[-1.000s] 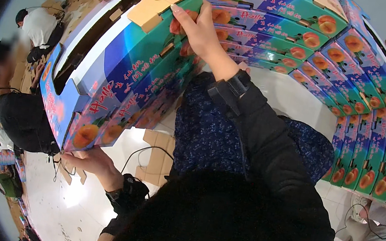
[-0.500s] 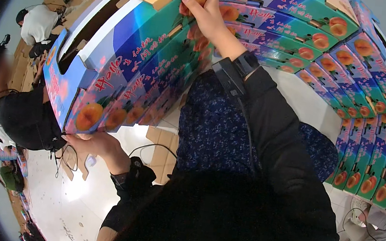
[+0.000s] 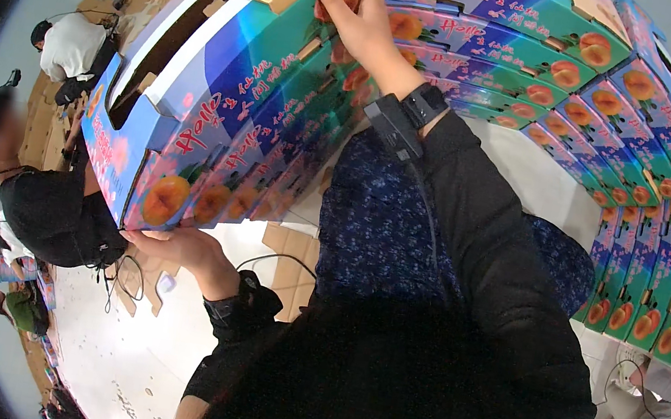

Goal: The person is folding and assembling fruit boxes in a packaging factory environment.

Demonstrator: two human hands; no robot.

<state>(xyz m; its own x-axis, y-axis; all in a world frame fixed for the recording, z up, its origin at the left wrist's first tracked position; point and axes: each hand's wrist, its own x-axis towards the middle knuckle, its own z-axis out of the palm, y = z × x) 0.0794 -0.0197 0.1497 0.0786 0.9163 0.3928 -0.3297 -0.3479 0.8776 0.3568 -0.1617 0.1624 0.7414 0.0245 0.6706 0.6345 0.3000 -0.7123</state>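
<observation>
Two hands brace the top printed carton at opposite ends of its long side.
The step looks like steadying or squaring the carton (image 3: 238, 80); moving it would call for even pressure from both hands. The right hand (image 3: 370, 36) is partly open, thumb spread on the long printed side, fingers round the far end, tips hidden. The left hand (image 3: 190, 254) presses the near lower corner, thumb extended; whether its fingers reach underneath cannot be told. The carton lies between the hands, atop similar cartons (image 3: 244, 201), with another carton stack (image 3: 497, 39) just right of the right hand.
</observation>
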